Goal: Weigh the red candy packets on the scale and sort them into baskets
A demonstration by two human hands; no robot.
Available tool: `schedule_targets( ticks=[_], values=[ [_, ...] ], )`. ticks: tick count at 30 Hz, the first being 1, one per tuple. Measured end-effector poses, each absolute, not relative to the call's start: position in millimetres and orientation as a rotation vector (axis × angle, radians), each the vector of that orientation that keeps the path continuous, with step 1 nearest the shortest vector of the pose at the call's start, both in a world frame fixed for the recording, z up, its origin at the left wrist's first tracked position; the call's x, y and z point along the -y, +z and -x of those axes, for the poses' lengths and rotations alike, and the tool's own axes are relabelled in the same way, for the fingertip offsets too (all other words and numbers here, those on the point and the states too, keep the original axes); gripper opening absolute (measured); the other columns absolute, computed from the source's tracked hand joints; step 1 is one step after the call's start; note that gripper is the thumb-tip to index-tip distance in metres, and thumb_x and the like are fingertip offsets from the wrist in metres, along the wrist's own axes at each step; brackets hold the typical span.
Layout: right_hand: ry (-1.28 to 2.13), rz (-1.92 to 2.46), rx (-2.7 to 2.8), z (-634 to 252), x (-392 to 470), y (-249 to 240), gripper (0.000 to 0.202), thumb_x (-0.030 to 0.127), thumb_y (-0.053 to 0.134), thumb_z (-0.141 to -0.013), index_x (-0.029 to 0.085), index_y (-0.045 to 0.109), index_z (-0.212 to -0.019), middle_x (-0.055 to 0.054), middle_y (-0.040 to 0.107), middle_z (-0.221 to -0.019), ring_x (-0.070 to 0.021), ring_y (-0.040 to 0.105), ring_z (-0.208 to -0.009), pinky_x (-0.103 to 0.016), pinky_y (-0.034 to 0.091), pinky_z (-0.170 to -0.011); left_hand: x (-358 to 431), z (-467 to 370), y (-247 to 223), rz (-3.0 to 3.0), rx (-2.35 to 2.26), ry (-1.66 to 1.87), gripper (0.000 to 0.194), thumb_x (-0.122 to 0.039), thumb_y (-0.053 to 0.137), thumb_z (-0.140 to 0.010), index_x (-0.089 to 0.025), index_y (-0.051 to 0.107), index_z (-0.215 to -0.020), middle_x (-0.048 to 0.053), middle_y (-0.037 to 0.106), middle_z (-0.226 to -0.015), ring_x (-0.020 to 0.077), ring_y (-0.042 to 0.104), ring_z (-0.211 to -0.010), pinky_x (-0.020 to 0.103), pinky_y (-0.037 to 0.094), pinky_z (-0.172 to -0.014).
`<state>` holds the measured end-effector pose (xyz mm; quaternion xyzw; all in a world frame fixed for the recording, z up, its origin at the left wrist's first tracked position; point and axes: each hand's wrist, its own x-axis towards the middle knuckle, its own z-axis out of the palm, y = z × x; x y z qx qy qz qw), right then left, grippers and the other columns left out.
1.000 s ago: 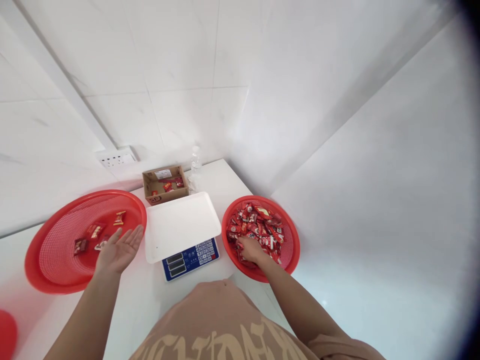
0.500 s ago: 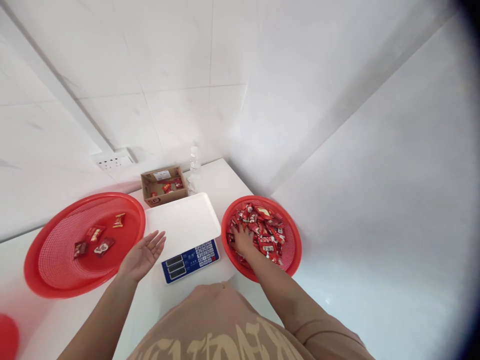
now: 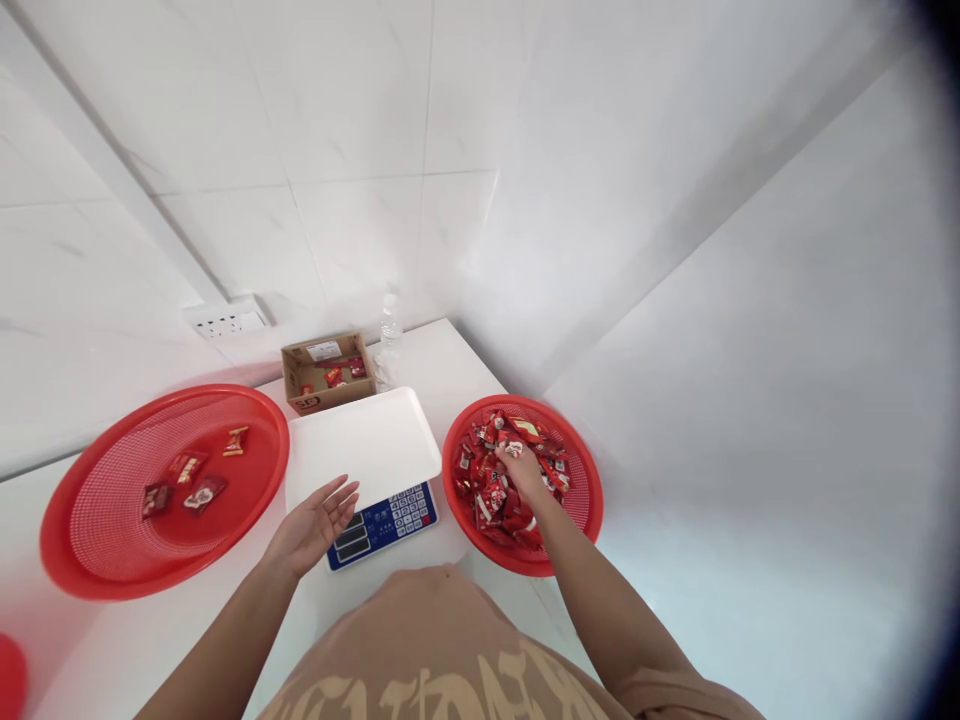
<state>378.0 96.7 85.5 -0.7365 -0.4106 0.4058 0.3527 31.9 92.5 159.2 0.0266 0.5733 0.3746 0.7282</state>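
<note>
My right hand (image 3: 525, 472) is over the right red basket (image 3: 459, 515), its fingers closed on a red wrapped candy (image 3: 513, 449). Many red candy packets (image 3: 491, 498) fill this basket under and around the hand. My left hand (image 3: 313, 528), palm up with fingers apart, holds nothing and hovers at the front left of the white scale tray (image 3: 367, 445), partly covering the blue scale panel (image 3: 382, 525). Several wrapped candies (image 3: 204, 493) lie spread out in the wide left red basket (image 3: 97, 580).
Behind the scale stands a cardboard box (image 3: 330, 400) with a few red packets inside. A clear plastic bottle (image 3: 389, 325) is beside it near the wall. A wall socket (image 3: 227, 320) is at the back left. Another red object (image 3: 11, 678) shows at the lower left edge.
My right hand has moved right and up out of the packets, closing on a candy. My left hand has shifted right, toward the scale panel. Packets in the right basket lie differently.
</note>
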Motion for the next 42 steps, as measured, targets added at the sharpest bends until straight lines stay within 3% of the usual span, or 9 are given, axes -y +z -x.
schedule_targets(
  ticks=[4, 11, 16, 21, 25, 30, 38, 42],
  values=[
    [1.213, 1.793, 0.908, -372, -94, 113, 0.03, 0.049, 0.055, -0.071, 0.019, 0.056, -0.076, -0.004, 0.064, -0.072, -0.016, 0.058, -0.057, -0.034, 0.051, -0.064, -91, -45, 160, -0.12, -1.246, 0.764, 0.019, -0.015, 0.053, -0.082, -0.016, 0.061, -0.1, 0.008, 0.066, -0.097, 0.011, 0.065, -0.073, 0.021, 0.054, -0.065],
    [1.795, 1.332, 0.882, -299, -76, 167, 0.033, 0.042, 0.074, -0.061, 0.016, 0.061, -0.078, -0.001, 0.065, -0.072, -0.0114, 0.058, -0.055, -0.028, 0.051, -0.06, -83, -93, 182, -0.593, -1.025, 0.594, 0.034, -0.037, 0.061, -0.079, -0.021, 0.061, -0.11, 0.008, 0.063, -0.109, 0.0184, 0.059, -0.096, 0.03, 0.048, -0.08],
    [1.985, 1.225, 0.99, -267, -68, 188, 0.046, 0.039, 0.079, -0.057, 0.016, 0.062, -0.094, 0.001, 0.065, -0.071, -0.0124, 0.061, -0.059, -0.03, 0.052, -0.064, -79, -115, 195, -0.725, -0.863, 0.653, 0.039, -0.044, 0.059, -0.079, -0.014, 0.064, -0.103, 0.006, 0.066, -0.077, 0.0151, 0.059, -0.069, 0.031, 0.048, -0.072],
    [1.925, 1.29, 0.828, -271, -65, 188, 0.045, 0.041, 0.074, -0.066, 0.021, 0.055, -0.101, -0.001, 0.066, -0.089, -0.013, 0.064, -0.067, -0.035, 0.053, -0.074, -84, -106, 194, -0.419, -1.029, 0.782, 0.029, -0.036, 0.059, -0.081, -0.017, 0.061, -0.102, 0.008, 0.067, -0.093, 0.0176, 0.063, -0.085, 0.03, 0.05, -0.076],
    [1.831, 1.375, 0.82, -274, -62, 184, 0.036, 0.04, 0.072, -0.067, 0.021, 0.053, -0.091, 0.002, 0.064, -0.08, -0.0133, 0.063, -0.065, -0.035, 0.054, -0.073, -86, -99, 193, -0.315, -1.069, 0.75, 0.026, -0.034, 0.054, -0.084, -0.017, 0.058, -0.105, 0.01, 0.067, -0.098, 0.0183, 0.065, -0.086, 0.031, 0.052, -0.075],
    [1.798, 1.439, 0.852, -269, -63, 189, 0.033, 0.039, 0.068, -0.071, 0.021, 0.05, -0.092, 0.004, 0.063, -0.072, -0.012, 0.06, -0.056, -0.033, 0.054, -0.066, -82, -101, 192, -0.378, -1.042, 0.755, 0.023, -0.022, 0.063, -0.078, -0.014, 0.06, -0.099, 0.011, 0.067, -0.099, 0.0165, 0.065, -0.083, 0.029, 0.052, -0.078],
    [1.809, 1.302, 0.886, -265, -59, 192, 0.039, 0.044, 0.07, -0.068, 0.021, 0.055, -0.095, 0.001, 0.062, -0.088, -0.0128, 0.061, -0.072, -0.036, 0.051, -0.082, -80, -101, 193, -0.473, -0.975, 0.805, 0.032, -0.03, 0.072, -0.07, -0.016, 0.06, -0.097, 0.007, 0.068, -0.089, 0.018, 0.065, -0.081, 0.034, 0.05, -0.079],
    [1.814, 1.363, 0.976, -265, -59, 192, 0.039, 0.046, 0.068, -0.069, 0.019, 0.054, -0.093, 0.001, 0.061, -0.082, -0.0128, 0.06, -0.066, -0.035, 0.051, -0.074, -80, -99, 193, -0.488, -1.003, 0.778, 0.036, -0.032, 0.074, -0.067, -0.016, 0.06, -0.096, 0.005, 0.067, -0.086, 0.0153, 0.063, -0.075, 0.029, 0.05, -0.073]
  ],
)
